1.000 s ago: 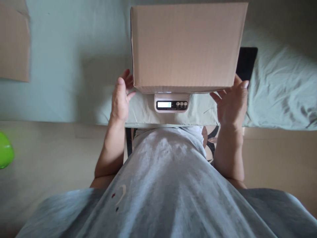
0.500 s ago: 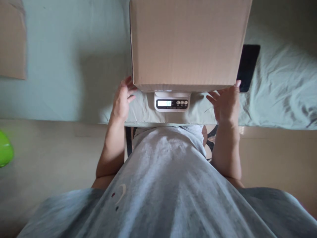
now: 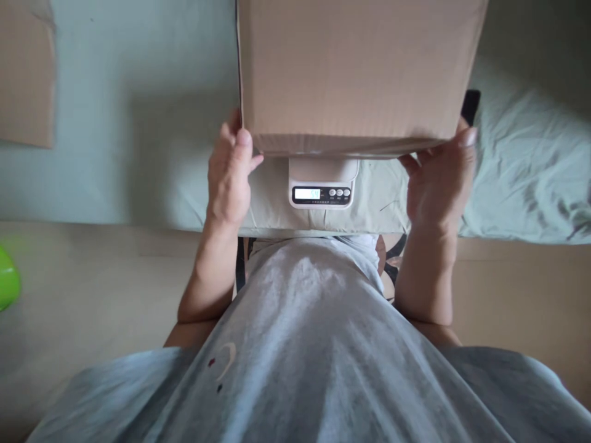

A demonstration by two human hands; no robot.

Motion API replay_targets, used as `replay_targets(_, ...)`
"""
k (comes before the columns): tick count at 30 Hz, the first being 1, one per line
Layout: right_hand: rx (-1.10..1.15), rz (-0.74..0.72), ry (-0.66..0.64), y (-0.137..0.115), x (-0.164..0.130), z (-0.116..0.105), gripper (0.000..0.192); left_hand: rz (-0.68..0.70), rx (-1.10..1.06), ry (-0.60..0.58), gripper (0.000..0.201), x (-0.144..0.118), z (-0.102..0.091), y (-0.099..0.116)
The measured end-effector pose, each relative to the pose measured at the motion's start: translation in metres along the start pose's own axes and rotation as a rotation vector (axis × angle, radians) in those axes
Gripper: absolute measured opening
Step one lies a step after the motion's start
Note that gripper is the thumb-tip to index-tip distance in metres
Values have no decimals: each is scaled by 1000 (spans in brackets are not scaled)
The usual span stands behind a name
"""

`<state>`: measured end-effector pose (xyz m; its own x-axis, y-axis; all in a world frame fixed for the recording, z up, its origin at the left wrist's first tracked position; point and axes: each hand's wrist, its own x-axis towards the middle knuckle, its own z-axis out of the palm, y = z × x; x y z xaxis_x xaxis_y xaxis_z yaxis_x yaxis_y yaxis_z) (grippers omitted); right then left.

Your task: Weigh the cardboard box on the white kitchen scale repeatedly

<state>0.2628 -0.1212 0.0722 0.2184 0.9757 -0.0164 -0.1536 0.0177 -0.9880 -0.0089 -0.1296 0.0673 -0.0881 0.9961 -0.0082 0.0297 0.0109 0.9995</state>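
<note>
A pale green cloth (image 3: 96,74) spans the upper view, smooth at left, wrinkled at right. Beyond its near edge lies a beige floor (image 3: 115,264), greyer at far left. Light is soft, with a broad shadow (image 3: 152,154) left of centre and dimness upper right.

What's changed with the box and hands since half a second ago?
The cardboard box has shifted away from the person and looks larger, apparently lifted, baring more of the scale. The left hand and right hand have closed in on its near corners and appear to hold it. The box now hides most of the black device. The scale and flat cardboard stayed put.
</note>
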Motion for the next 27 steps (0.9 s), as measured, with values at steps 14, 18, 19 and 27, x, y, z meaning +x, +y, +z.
replay_targets(14,-60,-7,-88,16,98,14,44,-145,201,-53,30,128,14,-16)
replay_targets(18,-118,32,-111,38,104,15,45,-244,230,-13,29,133,24,-29)
replay_targets(19,-141,45,-116,43,106,15,48,-280,237,-9,29,134,25,-34)
replay_targets(27,-106,118,-112,61,111,8,59,-265,143,16,21,142,10,-73)
